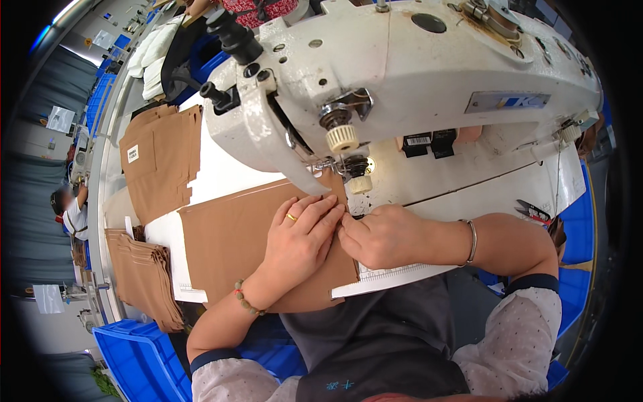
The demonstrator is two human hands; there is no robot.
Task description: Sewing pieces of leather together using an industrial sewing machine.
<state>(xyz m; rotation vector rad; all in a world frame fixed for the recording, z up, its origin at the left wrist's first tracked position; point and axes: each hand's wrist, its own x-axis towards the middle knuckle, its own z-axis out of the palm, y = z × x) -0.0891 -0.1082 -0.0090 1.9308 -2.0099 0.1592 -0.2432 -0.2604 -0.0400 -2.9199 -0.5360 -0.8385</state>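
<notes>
Brown fabric panel (224, 234) lies beneath the flattened left hand (301, 231); the curled right hand (374, 231) pinches its right edge, on the table (218, 167) before the sewing machine (402, 74). Probably light and limp, best held flat near that edge.

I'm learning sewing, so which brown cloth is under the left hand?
The wide middle piece; the far stack and the near stack lie apart from the left hand.

Cloth (231, 238) seemingly partly beneath sewing machine (408, 70)
</notes>
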